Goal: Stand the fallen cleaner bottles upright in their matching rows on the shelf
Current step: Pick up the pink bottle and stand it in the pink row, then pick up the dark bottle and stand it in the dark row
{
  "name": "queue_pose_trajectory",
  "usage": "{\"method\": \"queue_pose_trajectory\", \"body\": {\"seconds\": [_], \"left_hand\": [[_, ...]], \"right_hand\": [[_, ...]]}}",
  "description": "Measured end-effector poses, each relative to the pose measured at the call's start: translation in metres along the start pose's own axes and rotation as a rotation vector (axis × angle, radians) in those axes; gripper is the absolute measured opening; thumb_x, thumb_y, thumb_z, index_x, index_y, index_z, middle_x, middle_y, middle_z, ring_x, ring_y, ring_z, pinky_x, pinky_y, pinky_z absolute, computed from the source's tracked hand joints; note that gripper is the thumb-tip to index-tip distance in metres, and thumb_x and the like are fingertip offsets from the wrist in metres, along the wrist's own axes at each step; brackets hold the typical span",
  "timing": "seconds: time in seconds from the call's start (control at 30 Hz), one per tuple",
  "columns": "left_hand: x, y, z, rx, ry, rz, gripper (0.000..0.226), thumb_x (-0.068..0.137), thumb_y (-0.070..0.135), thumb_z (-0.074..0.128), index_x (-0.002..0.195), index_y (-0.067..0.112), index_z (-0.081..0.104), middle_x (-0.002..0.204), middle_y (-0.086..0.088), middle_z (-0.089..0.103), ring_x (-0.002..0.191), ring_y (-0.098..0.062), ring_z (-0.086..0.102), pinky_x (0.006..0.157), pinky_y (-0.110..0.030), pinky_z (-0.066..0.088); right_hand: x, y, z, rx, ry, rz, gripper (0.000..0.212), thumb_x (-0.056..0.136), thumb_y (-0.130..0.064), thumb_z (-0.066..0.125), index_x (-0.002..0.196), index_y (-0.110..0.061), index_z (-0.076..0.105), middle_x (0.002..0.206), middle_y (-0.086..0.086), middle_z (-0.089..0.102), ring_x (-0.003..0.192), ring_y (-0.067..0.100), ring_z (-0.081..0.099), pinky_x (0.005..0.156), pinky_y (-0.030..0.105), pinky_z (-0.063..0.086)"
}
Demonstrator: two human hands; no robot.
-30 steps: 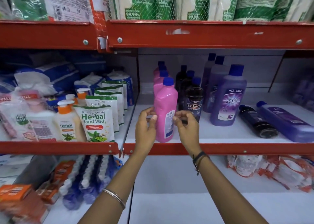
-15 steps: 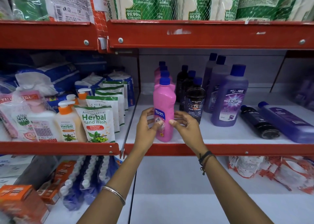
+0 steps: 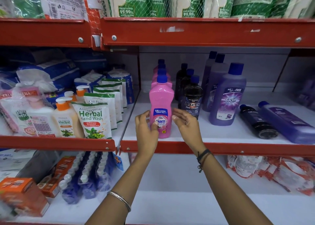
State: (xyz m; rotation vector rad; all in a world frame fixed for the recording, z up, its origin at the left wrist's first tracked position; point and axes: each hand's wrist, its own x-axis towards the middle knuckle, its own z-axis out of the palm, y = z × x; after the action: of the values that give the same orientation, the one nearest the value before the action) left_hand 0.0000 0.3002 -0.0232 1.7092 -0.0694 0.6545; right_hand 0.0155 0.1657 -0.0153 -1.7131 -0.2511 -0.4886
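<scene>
A pink cleaner bottle (image 3: 161, 98) with a blue cap stands upright at the front of the pink row, label facing me. My left hand (image 3: 146, 131) grips its lower left side, thumb on the label. My right hand (image 3: 187, 127) hovers by its right side, fingers spread, barely apart from it. To the right stand a row of black Bactin bottles (image 3: 192, 98) and a row of purple Bactin bottles (image 3: 228, 96). Further right, a black bottle (image 3: 257, 122) and a purple bottle (image 3: 286, 122) lie on their sides on the white shelf (image 3: 204, 147).
Herbal hand wash pouches (image 3: 92, 120) and pump bottles (image 3: 65, 120) fill the bay to the left, behind a divider. A red shelf beam (image 3: 204, 32) runs overhead. Netted packs (image 3: 272, 172) and boxes (image 3: 22, 195) sit on the shelf below.
The pink bottle has been turned so its label now faces front. My right hand has come off its side while my left hand stays on it.
</scene>
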Motion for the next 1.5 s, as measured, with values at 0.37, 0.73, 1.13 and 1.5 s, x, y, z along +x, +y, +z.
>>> {"method": "queue_pose_trajectory", "body": {"seconds": [0.37,0.73,1.13,1.5], "left_hand": [[-0.057,0.064,0.112,-0.037,-0.066,0.379,0.031,0.086,0.010,0.056,0.117,0.012,0.052,0.116,0.005,0.044,0.115,-0.017,0.046,0.102,-0.029,0.038],[-0.076,0.080,0.262,0.010,-0.479,0.021,0.027,0.089,0.015,0.055,0.115,0.009,0.056,0.121,-0.010,0.053,0.119,-0.027,0.046,0.104,-0.038,0.039],[-0.055,0.081,0.320,0.169,-0.678,-0.330,0.062,0.086,0.019,0.059,0.138,0.010,0.026,0.126,-0.016,0.059,0.116,-0.033,0.057,0.094,-0.037,0.048],[-0.078,0.097,0.240,-0.115,-0.516,-0.052,0.065,0.079,-0.006,0.062,0.135,0.019,0.042,0.112,0.011,0.051,0.093,-0.002,0.057,0.081,-0.018,0.050]], "right_hand": [[-0.007,-0.002,-0.144,-0.097,0.171,0.026,0.028,0.087,-0.008,0.059,0.115,-0.007,0.062,0.112,0.008,0.068,0.101,0.015,0.064,0.092,0.024,0.049],[0.015,0.034,-0.305,-0.329,0.362,0.128,0.029,0.089,-0.006,0.053,0.116,-0.001,0.062,0.118,0.012,0.065,0.106,0.018,0.059,0.088,0.020,0.042],[0.035,0.068,-0.312,-0.549,0.210,0.353,0.022,0.087,-0.021,0.059,0.090,-0.001,0.069,0.085,0.019,0.070,0.081,0.030,0.064,0.066,0.024,0.040],[0.002,0.011,-0.285,-0.178,0.223,0.150,0.039,0.079,-0.020,0.071,0.116,-0.009,0.061,0.104,0.002,0.068,0.095,0.020,0.066,0.089,0.041,0.055]]}}
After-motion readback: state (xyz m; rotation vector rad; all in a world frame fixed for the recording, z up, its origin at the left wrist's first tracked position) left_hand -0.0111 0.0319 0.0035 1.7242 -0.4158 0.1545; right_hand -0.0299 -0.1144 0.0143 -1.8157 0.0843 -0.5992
